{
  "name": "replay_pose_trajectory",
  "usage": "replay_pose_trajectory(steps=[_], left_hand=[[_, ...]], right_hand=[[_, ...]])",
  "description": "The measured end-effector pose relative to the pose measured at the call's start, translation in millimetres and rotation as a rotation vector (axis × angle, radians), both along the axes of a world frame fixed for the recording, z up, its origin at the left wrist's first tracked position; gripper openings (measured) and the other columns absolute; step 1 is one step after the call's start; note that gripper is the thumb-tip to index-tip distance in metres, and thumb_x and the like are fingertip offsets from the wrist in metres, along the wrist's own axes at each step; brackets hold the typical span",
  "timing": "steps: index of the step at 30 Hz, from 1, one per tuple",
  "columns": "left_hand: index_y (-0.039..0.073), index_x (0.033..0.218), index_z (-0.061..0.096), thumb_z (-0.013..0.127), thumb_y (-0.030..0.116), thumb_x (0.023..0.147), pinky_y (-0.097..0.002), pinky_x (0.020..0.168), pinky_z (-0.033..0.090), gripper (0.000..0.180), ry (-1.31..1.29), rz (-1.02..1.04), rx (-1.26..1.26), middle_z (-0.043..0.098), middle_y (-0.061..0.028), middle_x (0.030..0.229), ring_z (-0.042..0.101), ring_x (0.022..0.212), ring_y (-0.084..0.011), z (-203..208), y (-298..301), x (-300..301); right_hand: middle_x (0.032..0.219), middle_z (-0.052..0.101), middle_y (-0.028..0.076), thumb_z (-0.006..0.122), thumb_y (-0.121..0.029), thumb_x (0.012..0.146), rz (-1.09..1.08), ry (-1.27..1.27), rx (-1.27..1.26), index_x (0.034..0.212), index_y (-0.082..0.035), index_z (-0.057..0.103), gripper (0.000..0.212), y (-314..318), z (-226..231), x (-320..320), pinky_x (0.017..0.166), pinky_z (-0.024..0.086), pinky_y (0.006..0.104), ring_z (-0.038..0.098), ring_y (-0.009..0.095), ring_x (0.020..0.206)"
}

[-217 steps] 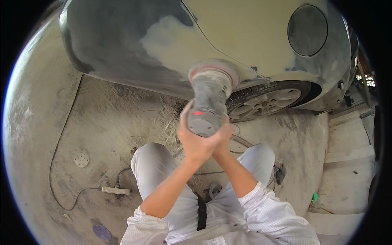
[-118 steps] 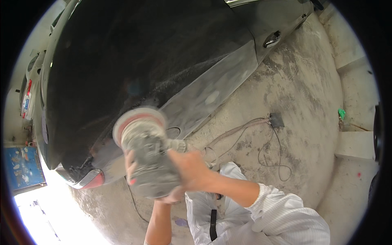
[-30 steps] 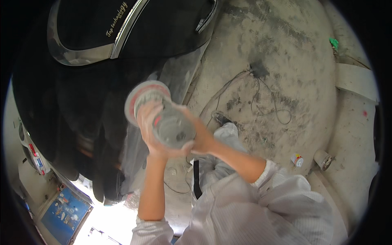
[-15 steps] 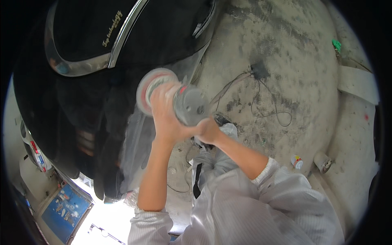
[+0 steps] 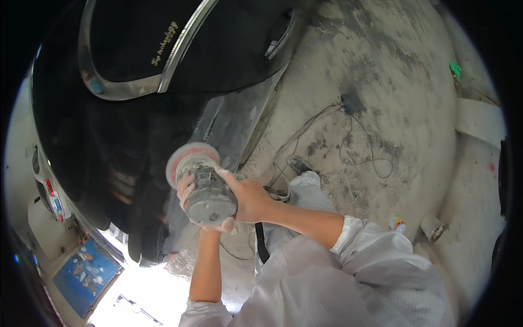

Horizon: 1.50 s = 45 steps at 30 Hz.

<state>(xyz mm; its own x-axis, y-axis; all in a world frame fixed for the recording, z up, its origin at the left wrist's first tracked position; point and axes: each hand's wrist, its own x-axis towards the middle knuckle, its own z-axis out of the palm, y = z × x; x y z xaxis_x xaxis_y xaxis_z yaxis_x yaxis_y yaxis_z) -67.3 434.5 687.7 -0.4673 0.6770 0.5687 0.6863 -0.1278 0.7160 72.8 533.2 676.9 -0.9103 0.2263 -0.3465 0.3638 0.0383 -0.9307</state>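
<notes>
Both hands on a dusty grey power sander, which sits low at the car's grey sanded strip, pad end up and left, rounded motor end toward the wearer. Left hand wraps the sander's left side, fingers curled over the casing near the pad; palm hidden under the body. Right hand clamps from the sander's right, thumb laid along the top; its other fingers mostly out of sight. Hands not spread, not pressed together: sander body between them. Backing pad, red-ringed, faces the panel; contact can't be told, its face is hidden. Black car runs above and left of the sander; chrome trim above it. Right of the sander: shoe near, black square piece with cables farther up, small can well off. Blue board lower left of the sander.
</notes>
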Motion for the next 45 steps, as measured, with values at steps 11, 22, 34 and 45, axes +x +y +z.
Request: replay_pose_trajectory(steps=[11,22,34,45], left_hand=[[-0.006,0.146,0.059,0.091,0.081,0.07,-0.0514,0.113,0.051,0.12,-0.351,0.145,-0.1,0.064,-0.0203,0.145,0.063,0.133,-0.0358,36.7,41.4,-28.6],[-0.003,0.136,0.067,0.092,0.066,0.061,-0.0523,0.109,0.052,0.105,-0.315,0.115,-0.237,0.071,-0.0202,0.131,0.067,0.124,-0.0421,64.4,66.3,-45.5],[-0.003,0.143,0.064,0.094,0.067,0.062,-0.0557,0.118,0.047,0.111,-0.347,0.144,-0.092,0.067,-0.0227,0.145,0.064,0.136,-0.044,43.5,18.1,-47.5],[0.001,0.165,0.041,0.085,0.087,0.071,-0.051,0.128,0.043,0.134,-0.911,0.457,0.27,0.051,-0.0173,0.166,0.051,0.153,-0.0356,-32.2,-180.8,-5.7]], right_hand=[[0.124,0.076,0.027,0.088,-0.023,0.085,-0.263,0.163,0.036,0.163,-0.006,0.039,0.093,53.4,42.0,-37.2,0.1,0.059,0.0527,0.074,0.049,0.12],[0.126,0.076,0.031,0.081,-0.006,0.085,-0.293,0.131,-0.039,0.158,-0.004,0.042,0.082,70.4,69.5,-48.7,0.104,0.058,0.0526,0.072,0.051,0.124],[0.121,0.078,0.027,0.087,-0.017,0.085,-0.229,0.352,0.055,0.16,0.001,0.042,0.09,41.4,74.3,-60.7,0.1,0.061,0.0512,0.078,0.046,0.116],[0.107,0.076,0.032,0.086,-0.012,0.075,0.413,0.035,0.355,0.17,0.01,0.021,0.118,-67.0,111.7,-102.8,0.091,0.061,0.0579,0.077,0.051,0.102]])
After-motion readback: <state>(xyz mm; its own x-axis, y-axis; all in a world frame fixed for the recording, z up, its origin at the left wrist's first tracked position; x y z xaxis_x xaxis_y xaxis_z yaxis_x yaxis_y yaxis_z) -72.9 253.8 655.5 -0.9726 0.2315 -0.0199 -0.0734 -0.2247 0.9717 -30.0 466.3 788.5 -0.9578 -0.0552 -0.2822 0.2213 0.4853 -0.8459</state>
